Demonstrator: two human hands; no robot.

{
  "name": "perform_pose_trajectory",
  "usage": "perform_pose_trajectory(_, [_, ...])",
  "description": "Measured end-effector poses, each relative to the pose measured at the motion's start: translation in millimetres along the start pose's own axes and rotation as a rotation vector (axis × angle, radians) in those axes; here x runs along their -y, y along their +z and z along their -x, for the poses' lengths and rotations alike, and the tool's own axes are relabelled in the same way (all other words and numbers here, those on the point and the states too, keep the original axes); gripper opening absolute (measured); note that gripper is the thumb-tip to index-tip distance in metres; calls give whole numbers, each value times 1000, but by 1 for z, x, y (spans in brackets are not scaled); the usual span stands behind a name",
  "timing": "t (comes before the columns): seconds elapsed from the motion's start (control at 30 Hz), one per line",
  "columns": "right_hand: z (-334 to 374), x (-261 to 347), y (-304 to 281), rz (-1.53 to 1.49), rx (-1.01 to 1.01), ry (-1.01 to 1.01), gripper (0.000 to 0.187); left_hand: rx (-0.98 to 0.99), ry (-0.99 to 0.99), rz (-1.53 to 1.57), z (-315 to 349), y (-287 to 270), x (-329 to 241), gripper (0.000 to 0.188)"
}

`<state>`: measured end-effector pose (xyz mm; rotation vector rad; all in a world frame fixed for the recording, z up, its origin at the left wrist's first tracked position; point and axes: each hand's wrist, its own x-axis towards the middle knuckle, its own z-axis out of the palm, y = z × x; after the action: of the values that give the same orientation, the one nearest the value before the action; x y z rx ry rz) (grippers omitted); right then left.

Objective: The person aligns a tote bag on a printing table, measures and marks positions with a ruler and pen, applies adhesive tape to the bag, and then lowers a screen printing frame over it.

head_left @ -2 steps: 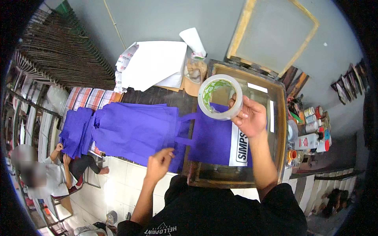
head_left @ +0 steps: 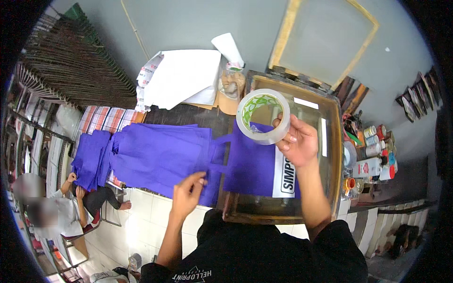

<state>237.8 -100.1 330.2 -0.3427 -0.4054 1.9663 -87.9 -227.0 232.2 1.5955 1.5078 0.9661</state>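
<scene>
My right hand grips a wide roll of clear tape with green print inside its core, held up above the glass-topped wooden frame. Below the roll lies a flat purple fabric bag, its handles stretching left. A white strip with black lettering lies across its right part, partly hidden by my right hand and forearm. My left hand is closed in a pinch over the near edge of the purple bag stack; whatever its fingertips hold is too small to make out.
White paper sheets and a plastic container stand behind the bags. A yellow-edged screen frame leans against the wall. Bottles and jars crowd the right side. Another person sits at far left, hands at more purple fabric.
My left hand has shifted slightly left and up, fingers still pinched. The tape roll stays in my right hand, tilted slightly differently. The whole view has shifted a little.
</scene>
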Motion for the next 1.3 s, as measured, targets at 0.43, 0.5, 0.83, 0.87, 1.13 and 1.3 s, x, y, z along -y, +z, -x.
perform_pose_trajectory(0.43, [172, 19, -2, -424, -156, -228, 31, 410, 741, -105, -66, 95, -206, 50])
perform_pose_trajectory(0.5, [193, 29, -19, -275, -78, -151, 34, 549, 664, 52, -61, 116, -201, 45])
perform_pose_trajectory(0.83, [269, 87, -24, 1490, -92, -549, 22, 858, 102, 455, -17, 169, -215, 49])
perform_pose_trajectory(0.87, [270, 96, -11, 1593, -17, -521, 33, 886, 77, 451, -16, 172, -217, 52])
perform_pose_trajectory(1.13, [275, 89, -19, 1605, 153, -261, 33, 980, -57, 469, 2, 181, -219, 52])
perform_pose_trajectory(1.3, [293, 62, -33, 1596, 72, -130, 31, 1005, -86, 613, 27, 189, -170, 45])
